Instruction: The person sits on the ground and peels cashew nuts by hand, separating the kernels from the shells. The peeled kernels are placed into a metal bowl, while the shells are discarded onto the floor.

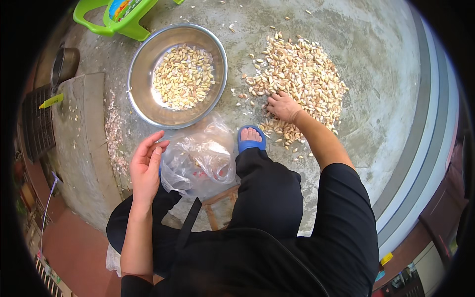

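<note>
My right hand (284, 107) reaches down to the left edge of a wide heap of unpeeled garlic cloves (315, 74) on the concrete floor, its fingertips among the cloves; whether it grips one is hidden. My left hand (147, 157) is raised above my left knee, fingers loosely curled and thumb apart, with nothing visible in it. Beyond it stands a large stainless steel basin (139, 80), holding a layer of garlic cloves (183, 78). Between my left hand and my right foot lies a clear plastic bag (200, 159) with contents I cannot make out.
A green plastic child's chair (139, 28) stands behind the basin. Garlic skins (115, 137) litter the floor at the left, beside a concrete ledge (94, 130). A metal pot (66, 65) and a dark drain grate (38, 124) are farther left. My blue slipper (252, 144) is near the heap.
</note>
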Tool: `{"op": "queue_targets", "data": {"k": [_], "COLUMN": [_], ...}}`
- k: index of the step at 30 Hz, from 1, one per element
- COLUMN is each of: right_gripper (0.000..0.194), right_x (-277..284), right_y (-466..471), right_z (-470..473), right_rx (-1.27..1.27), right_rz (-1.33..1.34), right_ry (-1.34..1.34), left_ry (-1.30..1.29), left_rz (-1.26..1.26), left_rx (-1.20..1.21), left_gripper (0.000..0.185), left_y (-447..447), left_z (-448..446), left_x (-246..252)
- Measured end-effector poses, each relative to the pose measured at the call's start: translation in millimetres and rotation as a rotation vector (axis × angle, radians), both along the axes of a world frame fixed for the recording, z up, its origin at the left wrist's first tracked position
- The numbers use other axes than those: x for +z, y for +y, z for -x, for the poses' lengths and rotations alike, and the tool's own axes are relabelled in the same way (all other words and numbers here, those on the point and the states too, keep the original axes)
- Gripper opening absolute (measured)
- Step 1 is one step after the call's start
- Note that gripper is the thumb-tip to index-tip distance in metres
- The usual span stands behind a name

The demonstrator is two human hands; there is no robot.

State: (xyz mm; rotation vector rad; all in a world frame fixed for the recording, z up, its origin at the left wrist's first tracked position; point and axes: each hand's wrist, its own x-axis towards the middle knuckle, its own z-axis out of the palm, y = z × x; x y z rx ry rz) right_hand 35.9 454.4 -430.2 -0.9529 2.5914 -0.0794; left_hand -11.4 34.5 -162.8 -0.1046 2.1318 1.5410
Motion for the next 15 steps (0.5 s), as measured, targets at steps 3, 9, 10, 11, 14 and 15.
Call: {"op": "queue_targets", "data": {"k": [3,9,10,11,14,15], "right_gripper": [0.017,0.017,0.018,0.019,0.016,0.013], "right_x": [4.8,28.2,18.9,21.0,82.6,105.0], "right_y": [-3.3,-0.5,14.3,25.5,16.3,13.5], "right_z": [6.8,-15.9,-26.4,-29.9,-42.5,-46.0], "right_rx": [-0.195,-1.173,-1.436,-1.685,-1.881,-1.778], "right_rz": [-0.011,0.663,0.816,0.979,1.867,2.092], "right_ry": [-0.118,-0.02,-0.164,-0.32,-0.566,-0.623], "left_ry": [-0.019,-0.058,-0.069,-0.079,-0.102,-0.108], "left_rz": [-0.049,-0.072,-0.121,-0.166,-0.277,-0.317], "left_rx": [-0.009,-0.023,-0.009,0.009,0.05,0.051], "left_gripper": [0.031,0.028,0.028,0.027,0.027,0.027], "left_y": [8.5,7.7,10.7,12.5,18.7,23.4], "left_z": [-14.5,-25.9,-27.0,-29.0,-41.9,-46.1], "left_x": [0.9,18.6,19.5,18.9,32.5,39.1]}}
